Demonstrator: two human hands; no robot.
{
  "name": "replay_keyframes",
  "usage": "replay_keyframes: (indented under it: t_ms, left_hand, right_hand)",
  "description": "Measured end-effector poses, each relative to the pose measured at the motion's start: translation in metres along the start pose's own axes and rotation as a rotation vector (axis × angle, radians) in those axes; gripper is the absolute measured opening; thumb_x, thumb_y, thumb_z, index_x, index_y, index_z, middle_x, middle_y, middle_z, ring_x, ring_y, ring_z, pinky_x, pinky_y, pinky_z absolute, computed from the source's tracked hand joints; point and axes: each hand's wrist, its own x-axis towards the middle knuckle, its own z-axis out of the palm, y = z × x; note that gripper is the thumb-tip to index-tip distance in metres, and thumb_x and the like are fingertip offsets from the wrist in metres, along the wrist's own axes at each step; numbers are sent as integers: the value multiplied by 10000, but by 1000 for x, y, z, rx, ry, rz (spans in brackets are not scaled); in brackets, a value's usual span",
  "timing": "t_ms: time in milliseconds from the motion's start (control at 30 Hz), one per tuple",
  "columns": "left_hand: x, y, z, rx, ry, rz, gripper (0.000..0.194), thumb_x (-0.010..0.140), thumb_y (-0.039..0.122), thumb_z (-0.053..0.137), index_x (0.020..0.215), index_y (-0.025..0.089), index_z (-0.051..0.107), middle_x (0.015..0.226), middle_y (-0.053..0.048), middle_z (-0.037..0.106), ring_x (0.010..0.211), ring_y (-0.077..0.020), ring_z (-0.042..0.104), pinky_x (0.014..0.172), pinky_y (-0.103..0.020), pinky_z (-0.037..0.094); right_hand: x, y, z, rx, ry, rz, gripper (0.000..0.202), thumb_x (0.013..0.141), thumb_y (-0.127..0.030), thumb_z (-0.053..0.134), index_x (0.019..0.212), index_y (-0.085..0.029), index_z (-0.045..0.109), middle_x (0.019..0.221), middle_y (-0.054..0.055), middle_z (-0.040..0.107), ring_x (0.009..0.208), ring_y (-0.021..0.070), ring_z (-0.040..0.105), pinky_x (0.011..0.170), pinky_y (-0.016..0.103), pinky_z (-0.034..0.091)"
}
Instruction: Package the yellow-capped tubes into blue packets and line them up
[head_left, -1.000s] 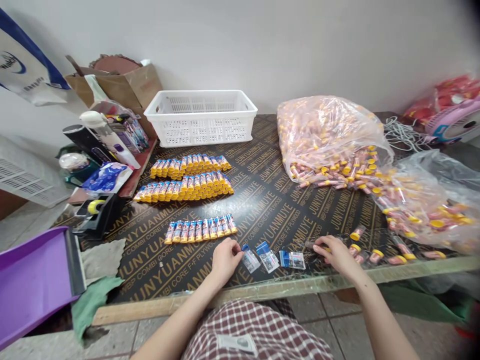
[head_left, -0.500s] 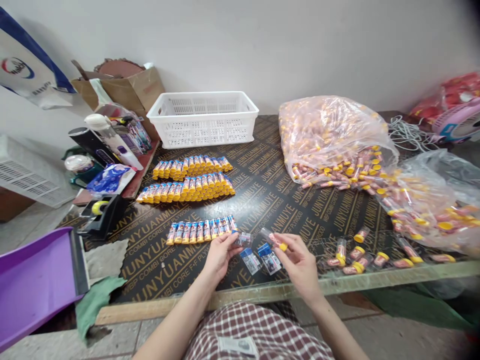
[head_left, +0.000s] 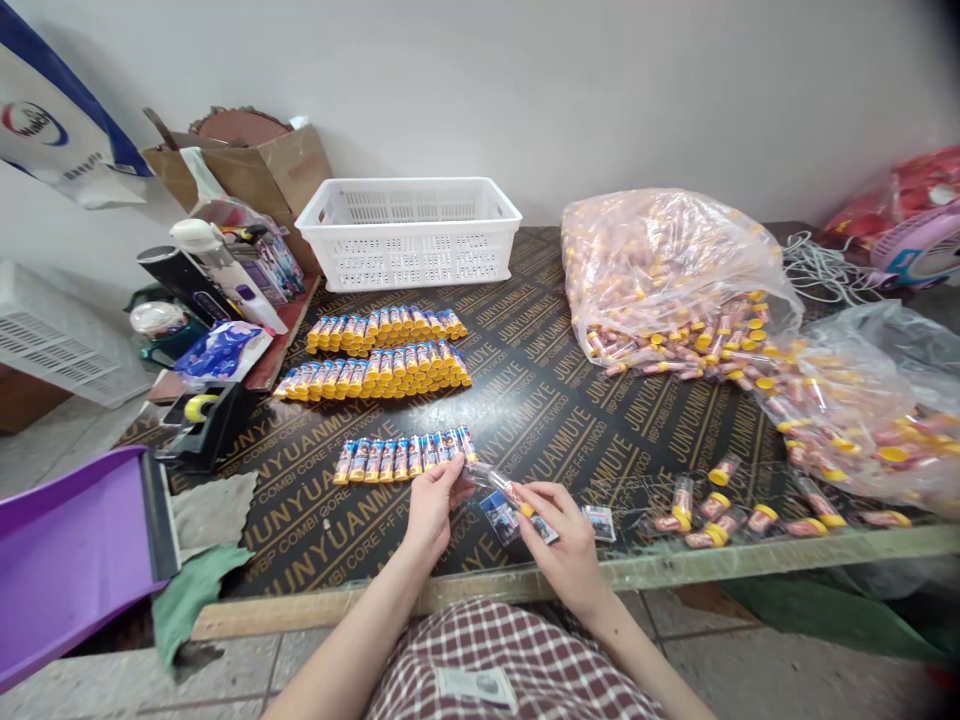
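My right hand (head_left: 562, 545) is closed round a clear tube with pink contents and a yellow cap (head_left: 516, 497), tilted up to the left. Its far end meets a clear plastic sleeve (head_left: 474, 476) pinched in the fingers of my left hand (head_left: 435, 508). Whether the tube's end is inside the sleeve I cannot tell. Under the hands lie several flat blue-topped sleeves (head_left: 496, 515), one of them partly hidden by my right hand. Just beyond my left hand is a row of wrapped blue-and-yellow tubes (head_left: 401, 460), side by side.
Two stacked rows of wrapped tubes (head_left: 375, 373) lie farther back, before a white basket (head_left: 420, 255). On the right are a big bag of tubes (head_left: 660, 250) and loose tubes (head_left: 718, 503). A tape dispenser (head_left: 206, 425) and purple dustpan (head_left: 75, 560) are left.
The tube in my right hand has moved left, up to the sleeve in my left hand. A flat sleeve now shows to the right of my right hand.
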Motion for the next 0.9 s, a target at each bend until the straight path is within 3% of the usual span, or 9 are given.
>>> replay_keyframes:
  t_ms: [133, 267, 433, 500, 600, 900]
  left_hand:
    - [-8, 2, 6, 20, -105, 40, 324, 598, 355, 790, 771, 120, 648, 713, -17, 661, 625, -109, 608, 584, -219, 523]
    - [-15, 7, 7, 12, -209, -50, 424, 583, 291, 811, 939, 152, 627, 717, -4, 668, 609, -107, 614, 610, -232, 519]
    - [-23, 7, 7, 137, -433, -171, 329, 614, 334, 793, 789, 81, 677, 720, -61, 677, 607, -112, 613, 598, -218, 493]
    - [-27, 6, 8, 160, -454, -207, 319, 599, 333, 802, 750, 79, 682, 690, -54, 670, 586, -108, 605, 580, -212, 485]
    - [-31, 5, 10, 166, -450, -235, 317, 579, 325, 814, 738, 84, 682, 672, -46, 665, 576, -109, 605, 567, -210, 479]
    - [-35, 4, 13, 163, -433, -235, 340, 560, 331, 822, 735, 80, 674, 649, -42, 662, 537, -104, 590, 525, -206, 461]
  right_hand:
    - [-1, 3, 3, 85, -144, 47, 418, 877, -117, 436, 1252, -261, 550, 1131, 74, 552, 1062, 186, 553, 918, 337, 479]
    - [-2, 8, 5, 77, -145, 16, 490, 846, -88, 423, 1275, -306, 515, 1109, 63, 537, 1041, 185, 556, 914, 358, 481]
    - [4, 8, 5, 92, -138, -6, 806, 691, -66, 539, 1413, -310, 276, 1386, 84, 334, 1247, 265, 413, 1019, 461, 405]
    - [6, 8, 4, 172, -196, -8, 866, 653, -50, 531, 1425, -298, 228, 1448, 82, 274, 1292, 275, 372, 1033, 457, 397]
    - [6, 9, 4, 283, -261, 7, 868, 628, -33, 509, 1416, -280, 238, 1401, 84, 376, 1274, 257, 413, 1035, 430, 405]
    - [2, 7, 7, 365, -209, 38, 836, 622, -38, 502, 1395, -258, 271, 1344, 95, 443, 1216, 241, 481, 995, 392, 451]
